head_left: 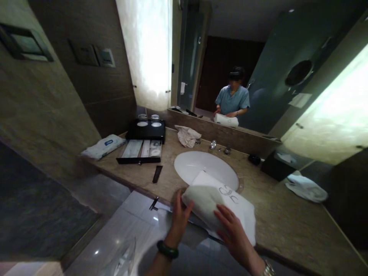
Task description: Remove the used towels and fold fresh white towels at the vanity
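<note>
And here's a folded white towel [218,205], long axis running left to right across the frame, dipping toward the right, with a stitched monogram up top and one corner pointing far, over the basin. It sits right between the two hands: the left hand [179,218], green beaded bracelet [167,250] on the wrist, has its fingers spread against the towel's left end, while the right hand [232,230], metal watch [268,269] at the wrist, lays its fingers flat across the near face, both holding it with open, spread fingers rather than a tight clench. Just beyond, the towel overlaps the near rim of a white oval basin [201,165] set in a beige stone counter [276,218]. Past the basin stands a chrome tap [213,144], with a crumpled cloth [187,137] to its left. Further left, there's a black tray [145,129] holding two glasses, an open black box of packets [139,153] and a wrapped white pack [102,147] (a slim dark item [157,174] lies nearer, too plain to name). Off right sits a white cloth bundle [306,188], and the far wall mirror [218,65] shows the person in a blue top [232,101], towel at waist height.
</note>
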Available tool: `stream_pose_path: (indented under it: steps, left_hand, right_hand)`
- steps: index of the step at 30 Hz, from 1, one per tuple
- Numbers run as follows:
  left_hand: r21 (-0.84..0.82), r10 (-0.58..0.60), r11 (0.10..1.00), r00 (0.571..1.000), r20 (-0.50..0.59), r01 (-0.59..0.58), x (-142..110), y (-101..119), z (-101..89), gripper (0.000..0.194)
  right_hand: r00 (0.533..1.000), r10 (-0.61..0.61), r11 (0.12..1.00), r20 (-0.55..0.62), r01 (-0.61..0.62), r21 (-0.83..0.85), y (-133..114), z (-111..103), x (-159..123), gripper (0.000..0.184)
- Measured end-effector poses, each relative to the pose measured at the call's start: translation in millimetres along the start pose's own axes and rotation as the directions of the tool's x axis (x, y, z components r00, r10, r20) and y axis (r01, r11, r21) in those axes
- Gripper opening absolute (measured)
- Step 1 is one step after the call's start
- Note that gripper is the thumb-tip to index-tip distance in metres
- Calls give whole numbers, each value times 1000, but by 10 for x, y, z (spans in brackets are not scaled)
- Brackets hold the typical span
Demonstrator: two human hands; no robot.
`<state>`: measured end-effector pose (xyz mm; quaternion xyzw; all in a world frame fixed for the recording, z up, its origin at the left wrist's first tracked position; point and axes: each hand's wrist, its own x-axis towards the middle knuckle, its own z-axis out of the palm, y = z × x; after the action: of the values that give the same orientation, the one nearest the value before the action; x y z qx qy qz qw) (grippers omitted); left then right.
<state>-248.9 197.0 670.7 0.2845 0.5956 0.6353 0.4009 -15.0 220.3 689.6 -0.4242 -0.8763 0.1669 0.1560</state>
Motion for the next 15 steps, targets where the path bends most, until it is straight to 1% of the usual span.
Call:
stream_pose_path:
  steps: [1,2,3,4,5,6,7,8,9,10,12,14,15]
  left_hand:
    - [40,49,998,999,20,-50,157,30,16,86]
    - [56,54,997,996,68,-57,296,45,44,78]
    - [59,29,998,993,117,-36,410,43,73,70]
    - [55,-1,998,988,157,-8,498,25,93,65]
    - [56,-22,998,983,181,12,560,-4,101,63]
    - [64,-37,998,982,184,26,600,-38,94,64]
    - [73,-51,997,983,179,38,622,-68,77,68]
    - [82,-70,995,983,168,57,629,-87,52,74]
    - [86,-96,993,983,159,83,623,-90,25,78]
    - [84,-127,990,979,157,115,604,-77,-3,82]
    - [60,-191,981,964,183,183,522,-9,-62,82]
    - [17,-238,970,935,263,242,363,77,-154,74]
    - [-9,-261,961,914,312,278,251,115,-229,70]
  right_hand:
    - [989,75,997,-126,-71,38,85,-23,-84,46]
    - [948,185,982,-260,-170,81,164,-42,-156,49]
    - [872,318,948,-371,-286,141,230,-52,-215,57]
    - [780,455,890,-430,-391,232,278,-48,-259,67]
    - [697,580,814,-422,-467,347,304,-31,-289,78]
    - [638,687,716,-349,-512,474,308,-3,-308,87]
    - [609,760,604,-226,-535,591,294,34,-321,91]
    - [610,788,495,-87,-542,680,269,73,-332,91]
    - [626,780,410,24,-540,735,240,108,-346,91]
    - [641,762,358,93,-536,764,216,135,-364,91]
    - [668,729,332,149,-536,776,198,149,-418,93]
    - [694,694,332,190,-543,771,219,112,-495,97]
    - [702,674,320,230,-557,766,231,80,-539,97]
